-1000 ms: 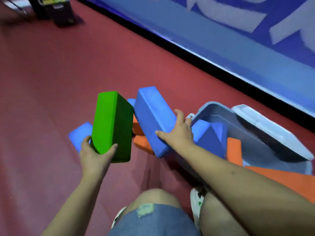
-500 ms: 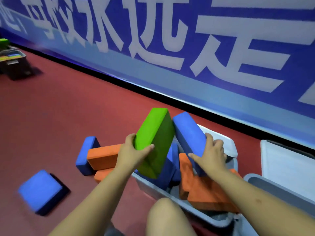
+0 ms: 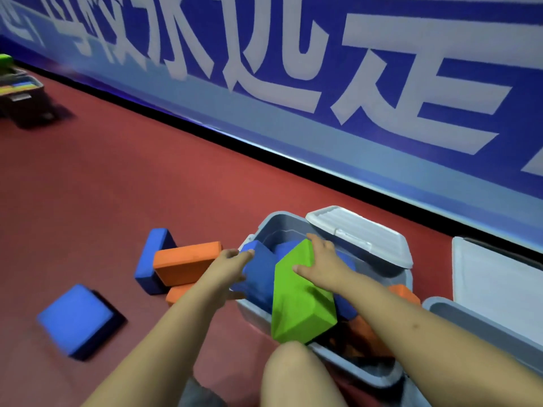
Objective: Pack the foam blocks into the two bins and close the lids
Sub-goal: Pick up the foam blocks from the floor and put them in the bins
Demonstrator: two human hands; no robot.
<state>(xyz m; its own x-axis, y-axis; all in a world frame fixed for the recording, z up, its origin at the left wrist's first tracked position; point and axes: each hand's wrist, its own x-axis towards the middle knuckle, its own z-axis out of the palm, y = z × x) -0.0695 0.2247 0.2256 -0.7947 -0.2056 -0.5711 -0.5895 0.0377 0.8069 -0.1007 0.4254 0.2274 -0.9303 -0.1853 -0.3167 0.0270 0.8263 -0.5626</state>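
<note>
A green foam block lies tilted across the near side of the open grey bin. My right hand rests on the block's upper end with fingers spread, pressing it. My left hand reaches in from the left, and its straight fingers touch a dark blue block inside the bin. More blue and orange blocks lie under them. The bin's white lid hangs open at the back. A second grey bin stands at the right with its lid open.
Loose on the red floor to the left lie an upright blue block, two orange blocks and a flat blue block. A blue banner wall runs behind the bins. A dark crate sits far left. My knee is below the bin.
The green block went from my left hand down into the bin, and my right hand now lies on it. The blue block my right hand held is released. My left hand moved to a blue block.
</note>
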